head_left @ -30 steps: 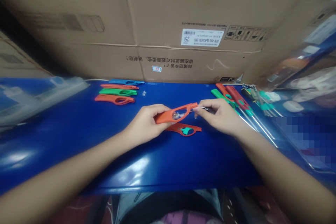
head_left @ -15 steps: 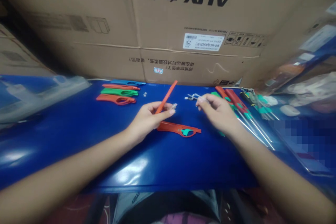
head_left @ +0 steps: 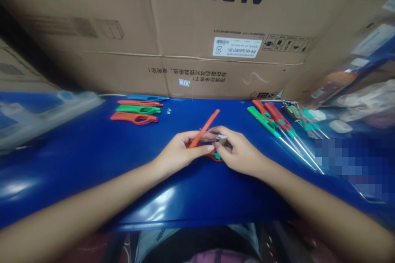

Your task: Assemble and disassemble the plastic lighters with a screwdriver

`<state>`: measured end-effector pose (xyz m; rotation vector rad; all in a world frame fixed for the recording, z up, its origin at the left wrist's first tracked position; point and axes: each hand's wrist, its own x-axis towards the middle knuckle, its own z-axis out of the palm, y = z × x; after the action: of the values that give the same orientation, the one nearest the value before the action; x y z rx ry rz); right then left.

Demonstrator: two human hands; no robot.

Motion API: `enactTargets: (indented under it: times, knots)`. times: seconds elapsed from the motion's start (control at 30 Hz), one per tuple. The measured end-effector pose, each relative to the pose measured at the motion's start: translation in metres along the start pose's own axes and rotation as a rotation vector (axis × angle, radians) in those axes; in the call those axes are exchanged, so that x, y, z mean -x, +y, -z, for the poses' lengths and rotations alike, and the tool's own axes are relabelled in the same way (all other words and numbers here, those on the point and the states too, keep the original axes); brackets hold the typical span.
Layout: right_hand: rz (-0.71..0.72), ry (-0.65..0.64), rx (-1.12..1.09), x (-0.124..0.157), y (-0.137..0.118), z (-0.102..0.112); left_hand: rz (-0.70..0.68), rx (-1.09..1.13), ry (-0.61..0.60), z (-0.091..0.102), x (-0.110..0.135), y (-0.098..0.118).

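My left hand (head_left: 180,148) is closed around an orange plastic lighter-handle shell (head_left: 206,126), which points up and away to the right. Close against it, the fingers of my right hand (head_left: 245,151) pinch a small clear and metallic lighter part (head_left: 221,137); its exact kind is too small to make out. The two hands nearly meet, and the fingertips partly cover the part. Beneath them on the blue table lies a second orange handle shell with a green trigger (head_left: 217,156), mostly hidden by my hands.
At the left, several blue, orange and green handle shells (head_left: 135,109) lie beside tiny pale pieces (head_left: 169,111). Several lighters with long metal tubes (head_left: 277,127) and a screwdriver (head_left: 290,113) lie to the right. A large cardboard box (head_left: 185,49) stands behind the blue table (head_left: 148,197).
My right hand has moved left and toward me, bringing its small part up to my left hand. The held shell has shifted slightly right. The shell on the table is now mostly covered.
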<state>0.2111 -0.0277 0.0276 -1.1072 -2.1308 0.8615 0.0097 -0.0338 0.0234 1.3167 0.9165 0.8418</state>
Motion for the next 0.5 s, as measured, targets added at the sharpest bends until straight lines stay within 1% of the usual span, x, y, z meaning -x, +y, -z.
enactTargets:
  times: [0.1, 0.13, 0.2, 0.27, 0.33, 0.43, 0.5]
  knots:
    - [-0.056, -0.005, 0.021, 0.000, 0.003, 0.007, -0.238, -0.327, 0.059, 0.009, -0.001, -0.003]
    - [-0.074, -0.039, 0.037, 0.000, 0.003, 0.011, -0.313, -0.454, 0.059, 0.012, -0.001, -0.003]
    - [-0.085, -0.142, 0.086, 0.000, 0.003, 0.018, -0.414, -0.691, 0.015, 0.019, 0.000, -0.004]
    - [-0.055, -0.245, 0.137, 0.000, 0.002, 0.024, -0.430, -0.852, -0.046, 0.024, 0.000, -0.004]
    - [-0.020, -0.309, 0.191, 0.001, 0.003, 0.028, -0.399, -0.948, -0.064, 0.027, -0.001, -0.005]
    - [-0.020, -0.375, 0.257, 0.001, 0.005, 0.031, -0.355, -1.016, -0.083, 0.027, -0.002, -0.006]
    - [-0.021, -0.394, 0.288, 0.000, 0.008, 0.032, -0.344, -1.039, -0.094, 0.026, -0.002, -0.006]
